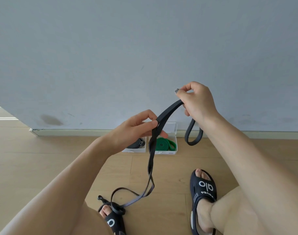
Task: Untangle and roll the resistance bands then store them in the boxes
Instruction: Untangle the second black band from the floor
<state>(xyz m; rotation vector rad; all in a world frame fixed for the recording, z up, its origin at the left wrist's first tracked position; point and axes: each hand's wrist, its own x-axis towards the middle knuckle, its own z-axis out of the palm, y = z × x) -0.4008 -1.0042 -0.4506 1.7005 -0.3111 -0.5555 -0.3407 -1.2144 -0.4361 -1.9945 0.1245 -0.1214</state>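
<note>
A long black resistance band (151, 160) is doubled and stretches between both hands. My right hand (198, 100) grips its upper end, with a short loop hanging below the wrist. My left hand (136, 128) pinches the band lower down between thumb and fingers. The rest of the band hangs down and trails on the floor beside my left sandal. Two white boxes stand by the wall: the left box (134, 149) holds a rolled dark band (137, 143), the right box (167, 152) holds a rolled green band (165, 143).
My feet in black sandals (202, 189) rest on the wooden floor, the left sandal (113, 217) near the band's tail. A grey wall with a white skirting board (68, 132) runs behind the boxes. A clear lid (170, 128) leans behind the right box.
</note>
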